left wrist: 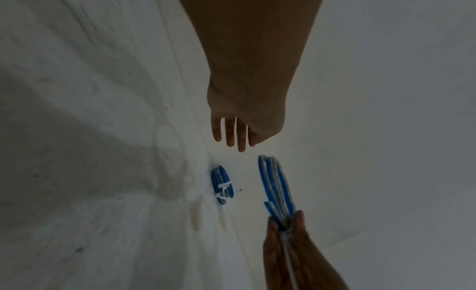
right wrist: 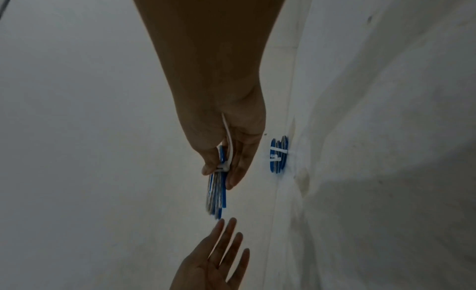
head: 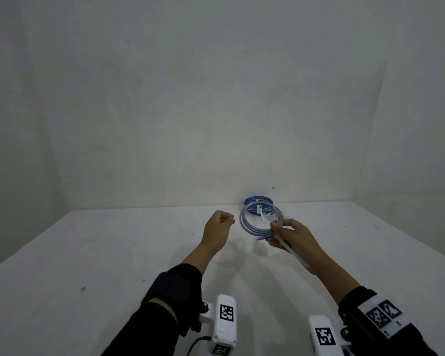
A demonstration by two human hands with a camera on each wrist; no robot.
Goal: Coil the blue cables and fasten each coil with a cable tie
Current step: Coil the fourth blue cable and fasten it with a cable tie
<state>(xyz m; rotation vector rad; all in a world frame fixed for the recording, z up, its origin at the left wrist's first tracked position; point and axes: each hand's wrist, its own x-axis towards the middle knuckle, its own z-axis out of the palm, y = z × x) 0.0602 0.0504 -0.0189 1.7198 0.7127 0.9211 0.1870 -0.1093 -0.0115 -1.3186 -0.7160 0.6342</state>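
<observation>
1. Right hand (head: 290,237) pinches the coil (head: 261,219) at its lower right rim, where a white cable tie (right wrist: 224,168) wraps the strands; the tie's long tail (head: 292,251) runs back along the palm toward the wrist
2. Left hand (right wrist: 213,259) holds nothing: both wrist views show its fingers (left wrist: 229,133) straight and loosely spread, while in the head view it looks loosely curled
3. Held up in the air above the table (head: 113,253), the coil stands on edge with its open face toward the person, its ring rising up and left of the pinch
4. From the left hand the coil lies just to the right, near but apart; it is the nearer free hand for taking the far rim or the tail
5. A second coil (head: 258,201), already tied (left wrist: 223,187), lies against the back wall (head: 216,111), just behind the held one and clear of it
6. My judgement: the tie looks looped but whether it is fully cinched I cannot tell; pulling the tail along its own line, toward the person, has open room, and the table's near side is bare of obstacles
</observation>
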